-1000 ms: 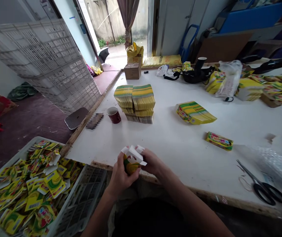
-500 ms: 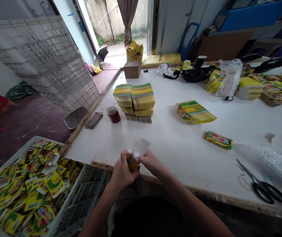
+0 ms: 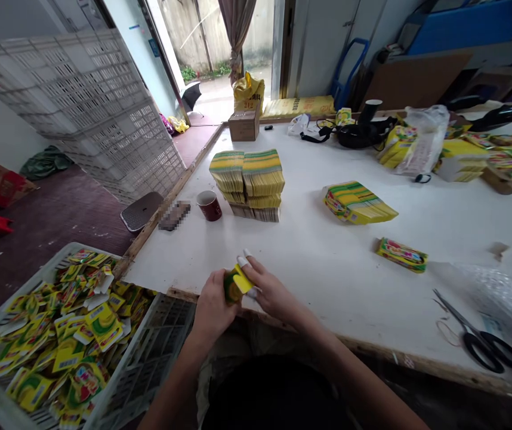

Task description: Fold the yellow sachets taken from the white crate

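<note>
Near the front edge of the table, my left hand [image 3: 215, 304] is wrapped round a small yellow-and-green carton [image 3: 231, 289]. My right hand [image 3: 268, 289] has its fingers closed at the carton's yellow end flap, and white covers show on its fingertips. Beyond the hands stands a stack of flat yellow-and-green cartons [image 3: 256, 182]. Another fanned pile of flat cartons [image 3: 361, 206] lies to the right, with a small bundle of cartons [image 3: 401, 255] nearer me. Whatever is inside the held carton is hidden.
A crate [image 3: 137, 340] at the table's left front holds many folded cartons. A dark red mug [image 3: 210, 209] and a blurred flat object [image 3: 174, 215] sit by the left edge. Black-handled scissors [image 3: 484, 346] and bubble wrap [image 3: 502, 298] lie at right. A cardboard box [image 3: 244, 126] stands at the back.
The carton in my hands has turned: white flaps stood up before, and now a yellow flap faces up. My right hand has shifted its fingers over that end. The view has moved slightly.
</note>
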